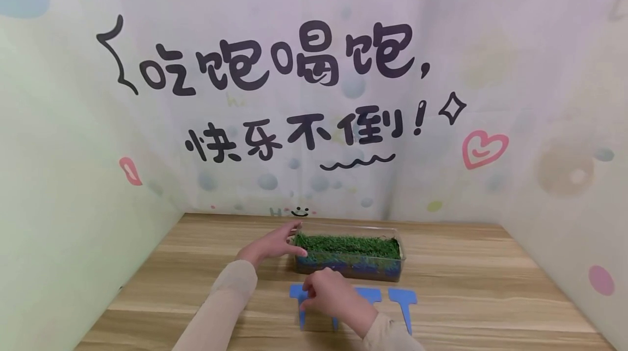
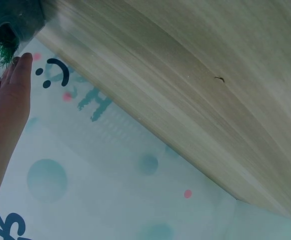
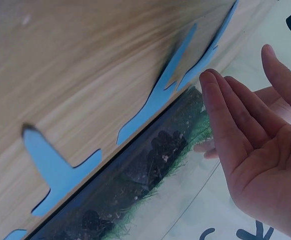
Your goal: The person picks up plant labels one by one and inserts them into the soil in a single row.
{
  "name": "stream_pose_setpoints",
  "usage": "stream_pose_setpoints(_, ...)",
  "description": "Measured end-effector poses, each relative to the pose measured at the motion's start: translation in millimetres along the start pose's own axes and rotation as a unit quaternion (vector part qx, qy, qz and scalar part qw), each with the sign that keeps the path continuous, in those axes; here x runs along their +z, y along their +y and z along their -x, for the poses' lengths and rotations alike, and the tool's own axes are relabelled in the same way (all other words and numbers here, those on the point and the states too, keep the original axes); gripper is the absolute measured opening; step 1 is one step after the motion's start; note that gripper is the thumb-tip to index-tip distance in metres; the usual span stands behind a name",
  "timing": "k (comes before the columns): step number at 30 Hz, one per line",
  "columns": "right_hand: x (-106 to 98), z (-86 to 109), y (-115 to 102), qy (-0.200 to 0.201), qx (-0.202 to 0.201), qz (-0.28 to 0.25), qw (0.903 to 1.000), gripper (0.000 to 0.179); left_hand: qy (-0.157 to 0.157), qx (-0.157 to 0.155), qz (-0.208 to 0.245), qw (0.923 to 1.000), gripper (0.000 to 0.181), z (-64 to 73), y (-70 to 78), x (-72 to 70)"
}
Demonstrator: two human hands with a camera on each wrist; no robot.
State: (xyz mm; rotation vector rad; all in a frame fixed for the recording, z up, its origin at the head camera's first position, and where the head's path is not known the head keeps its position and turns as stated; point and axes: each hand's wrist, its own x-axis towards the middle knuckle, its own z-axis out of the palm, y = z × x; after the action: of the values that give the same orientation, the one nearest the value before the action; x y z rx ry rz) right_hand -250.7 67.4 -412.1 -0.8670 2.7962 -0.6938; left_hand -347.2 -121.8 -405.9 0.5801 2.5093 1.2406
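Observation:
A long clear plastic box (image 1: 349, 272) filled with green artificial grass (image 1: 350, 244) stands on the table. My left hand (image 1: 272, 244) grips its left end, thumb by the front rim and fingers along the back corner. In the left wrist view, the left hand's fingers (image 2: 18, 77) reach the box's edge. Several blue T-shaped plant labels (image 1: 403, 297) lie in a row in front of the box. Over the left ones hovers my right hand (image 1: 336, 296), partly hiding them. The right wrist view shows its fingers (image 3: 243, 117) extended, thumb apart, holding nothing.
The wood-grain table (image 1: 471, 285) meets a printed cloth backdrop (image 1: 314, 176) behind the box. Pale side walls (image 1: 64, 204) rise on the left and right. A small dark mark (image 2: 220, 79) shows on the table in the left wrist view.

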Motion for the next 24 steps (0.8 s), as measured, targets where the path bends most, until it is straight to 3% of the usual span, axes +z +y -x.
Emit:
stream_pose_setpoints(10,7.9,-3.1,-6.4,0.0,0.039,0.015,0.9991,0.016,-0.004,0.005,-0.01,0.9999,0.084,2.1,1.4,-1.2)
stream_pose_setpoints(15,14.8,-6.4,-8.8,0.017,0.062,0.027,0.9976,0.021,-0.004,0.004,-0.007,1.0,0.084,2.2,1.7,-1.3)
stream_pose_setpoints(20,21.9,-12.3,-12.6,0.037,0.083,0.08,0.9927,0.028,-0.007,0.01,-0.003,0.9999,0.083,1.8,1.3,-1.9)
stream_pose_setpoints(24,26.2,-16.6,-19.9,0.046,0.105,0.15,0.9821,0.029,-0.009,0.012,-0.002,0.9999,0.083,1.2,0.3,-2.2)
